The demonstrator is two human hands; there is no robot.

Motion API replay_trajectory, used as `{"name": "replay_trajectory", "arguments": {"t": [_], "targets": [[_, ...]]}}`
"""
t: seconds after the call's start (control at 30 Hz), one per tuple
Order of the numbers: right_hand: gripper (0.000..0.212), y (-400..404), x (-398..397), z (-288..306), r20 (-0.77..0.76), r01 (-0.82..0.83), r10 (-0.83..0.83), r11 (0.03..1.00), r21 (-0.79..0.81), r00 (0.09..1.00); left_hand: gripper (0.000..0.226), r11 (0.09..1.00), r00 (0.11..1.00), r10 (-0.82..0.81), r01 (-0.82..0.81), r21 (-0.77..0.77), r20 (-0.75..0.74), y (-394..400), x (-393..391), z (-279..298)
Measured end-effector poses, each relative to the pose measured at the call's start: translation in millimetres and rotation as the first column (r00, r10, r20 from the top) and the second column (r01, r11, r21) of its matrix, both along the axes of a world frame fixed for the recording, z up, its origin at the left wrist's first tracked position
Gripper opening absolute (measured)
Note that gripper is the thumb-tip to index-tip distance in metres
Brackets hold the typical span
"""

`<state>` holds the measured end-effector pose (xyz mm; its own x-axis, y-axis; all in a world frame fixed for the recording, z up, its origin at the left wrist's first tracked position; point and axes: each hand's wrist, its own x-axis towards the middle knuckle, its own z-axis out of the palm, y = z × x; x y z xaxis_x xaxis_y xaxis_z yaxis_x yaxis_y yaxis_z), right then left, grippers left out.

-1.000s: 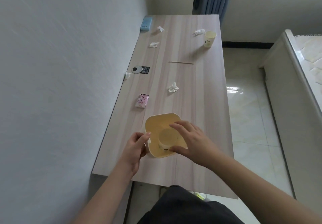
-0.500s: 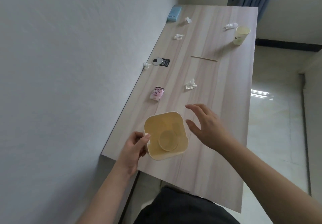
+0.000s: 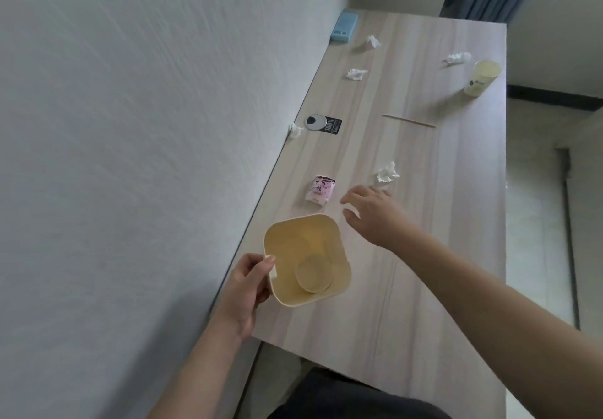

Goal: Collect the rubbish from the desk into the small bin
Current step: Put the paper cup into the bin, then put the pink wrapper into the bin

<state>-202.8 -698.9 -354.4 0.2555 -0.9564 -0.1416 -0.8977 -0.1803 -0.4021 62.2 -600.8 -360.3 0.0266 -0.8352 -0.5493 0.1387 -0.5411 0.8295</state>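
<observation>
Running lengthwise away from the person beside a pale wall, the wooden tabletop (image 3: 424, 255) carries everything the task concerns. At its near left edge stands the small yellow bin (image 3: 306, 260), open mouth up, with a round yellowish disc lying in its bottom. The left hand (image 3: 246, 291) grasps the bin's near-left rim, thumb over the lip and the other fingers wrapped on the outside wall. The right hand (image 3: 375, 214) hovers just beyond the bin with its fingers released and spread, holding nothing. Rubbish is scattered farther up: a paper cup (image 3: 481, 77) near the far right edge, a thin wooden stick (image 3: 408, 121) lying crosswise, and several crumpled tissues. Closest of all are two scraps: a crumpled tissue (image 3: 386, 174) just ahead of the right fingertips, slightly to the right, and a pink wrapper (image 3: 319, 190) just to their left, its long axis pointing roughly away from the person. The right hand is clearly the nearer to both, so the next pick probably falls to it.
</observation>
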Motion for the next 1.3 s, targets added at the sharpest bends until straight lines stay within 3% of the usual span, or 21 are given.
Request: {"name": "replay_trajectory", "arguments": {"t": [0.23, 0.33, 0.43, 0.57, 0.73, 0.93, 1.1, 1.3], "targets": [[0.038, -65, 49, -49, -0.031, 0.089, -0.085, 0.975, 0.205, 0.996, 0.039, 1.0, 0.999, 0.013, -0.012, 0.014, -0.048, -28, 31, -2], [0.042, -88, 63, -69, -0.038, 0.119, -0.114, 0.972, 0.2, 0.993, 0.037, 0.999, 0.997, 0.022, -0.02, 0.025, -0.073, -33, 44, -3], [0.053, -105, 69, -87, -0.153, 0.127, -0.101, 0.976, 0.175, 0.983, 0.038, 0.999, 0.996, 0.039, -0.036, 0.039, -0.079, -35, 55, -4], [0.045, -109, 69, -112, -0.312, 0.077, 0.008, 0.963, 0.259, 0.95, 0.031, 0.996, 0.994, 0.06, -0.053, 0.067, -0.096, -32, 67, -8], [0.041, -88, 62, -125, -0.227, 0.118, -0.081, 0.981, 0.154, 0.97, 0.033, 0.997, 0.993, 0.036, -0.029, 0.072, -0.112, -30, 69, -15], [0.076, -70, 54, -118, -0.143, 0.251, -0.219, 0.93, 0.268, 0.965, 0.031, 0.996, 0.993, 0.043, -0.034, 0.088, -0.11, -32, 52, -18], [0.046, -45, 35, -108, -0.12, 0.267, -0.238, 0.882, 0.389, 0.964, 0.034, 0.996, 0.992, 0.017, -0.006, 0.091, -0.126, -33, 39, -15], [0.02, -11, -3, -61, 0.073, 0.46, -0.526, 0.796, 0.393, 0.847, 0.041, 0.994, 0.988, -0.094, 0.101, 0.051, -0.12, -32, 26, -12]]}}
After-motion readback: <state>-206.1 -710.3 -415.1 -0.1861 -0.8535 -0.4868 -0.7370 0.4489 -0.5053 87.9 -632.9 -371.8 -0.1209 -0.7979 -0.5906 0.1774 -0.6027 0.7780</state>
